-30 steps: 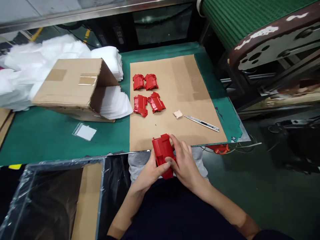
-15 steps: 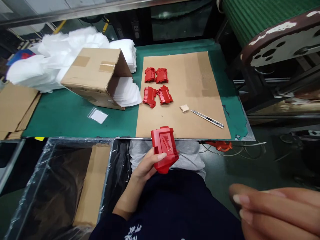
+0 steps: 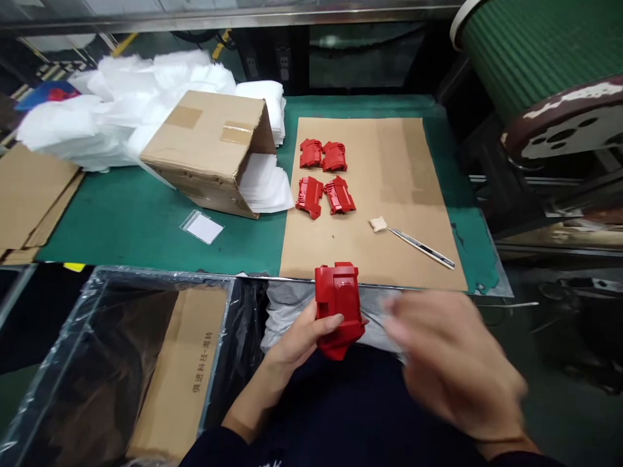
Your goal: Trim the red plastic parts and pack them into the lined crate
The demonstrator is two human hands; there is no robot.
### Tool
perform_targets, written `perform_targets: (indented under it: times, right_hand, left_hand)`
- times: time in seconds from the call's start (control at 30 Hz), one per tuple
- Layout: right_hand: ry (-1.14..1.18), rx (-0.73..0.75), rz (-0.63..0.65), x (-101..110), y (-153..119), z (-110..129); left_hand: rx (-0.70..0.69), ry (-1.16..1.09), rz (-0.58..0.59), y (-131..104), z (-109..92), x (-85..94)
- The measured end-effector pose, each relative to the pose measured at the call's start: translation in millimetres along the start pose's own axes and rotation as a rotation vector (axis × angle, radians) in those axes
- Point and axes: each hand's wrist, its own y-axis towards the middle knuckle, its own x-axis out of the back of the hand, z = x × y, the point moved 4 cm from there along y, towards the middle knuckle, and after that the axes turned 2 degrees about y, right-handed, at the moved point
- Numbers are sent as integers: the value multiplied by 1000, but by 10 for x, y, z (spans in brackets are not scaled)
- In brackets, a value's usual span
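Note:
My left hand [image 3: 304, 334] grips a red plastic housing [image 3: 338, 305] in front of the table edge, the thumb lying on its face. To the right of that housing is my right hand [image 3: 452, 357], apart from it and smeared by motion, so its fingers cannot be read. Several similar red plastic parts [image 3: 310, 196] lie in two rows on the brown cardboard sheet [image 3: 389, 149]. A small beige pad [image 3: 378, 224] rests on the sheet, and beside it is a slim utility knife [image 3: 422, 248].
On the green table [image 3: 141, 214] a tipped cardboard box [image 3: 209, 143] holds white foam sheets [image 3: 267, 185]. White foam bags [image 3: 111, 117] are heaped behind it. A clear bag with a white card [image 3: 204, 227] lies nearer. A plastic-lined bin [image 3: 104, 279] stands front left; a green roller belt [image 3: 545, 58] is at right.
My right hand has swung left from the lower right corner toward the red housing. My left hand still holds the housing, which is turned slightly. The camera view has shifted.

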Motion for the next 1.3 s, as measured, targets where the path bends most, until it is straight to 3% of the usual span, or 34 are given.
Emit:
perform_targets:
  times: [0.1, 0.2, 0.33, 0.47, 0.73, 0.83, 0.9, 0.97, 1.03, 1.1, 1.2, 1.3]
  right_hand:
    - [-31, -54, 17, -325, 299, -398]
    - [212, -254, 131, -540, 287, -680]
    - [463, -399, 34, -553, 103, -734]
    - [410, -489, -30, -527, 11, -733]
    - [188, -330, 35, -406, -27, -766]
    - [-13, -146, -81, -219, -60, -842]
    - [-168, 1, -90, -124, -82, -875]
    - [-276, 94, 55, -114, -96, -902]
    - [-310, 104, 232, -140, -105, -925]
    - [-286, 93, 330, -157, -112, -928]
    - [-233, 122, 315, -160, -135, -908]
    - [-193, 160, 265, -218, -209, -881]
  left_hand:
    - [-27, 100, 25, 22, -51, 10]
    - [-35, 210, 87, 44, -105, -66]
    - [-61, 240, 113, 59, -134, -182]
    - [-28, 169, 67, 69, -84, -228]
    - [95, 124, 123, 103, 25, -244]
    - [147, 14, 180, 77, 28, -245]
    - [165, -11, 226, 45, 14, -264]
    - [186, -13, 259, 12, 4, -302]
    - [219, -12, 288, -18, 4, -352]
    - [231, -7, 300, -33, -11, -376]
    - [150, 79, 236, -7, -119, -284]
    - [15, 280, 64, 58, -309, -91]
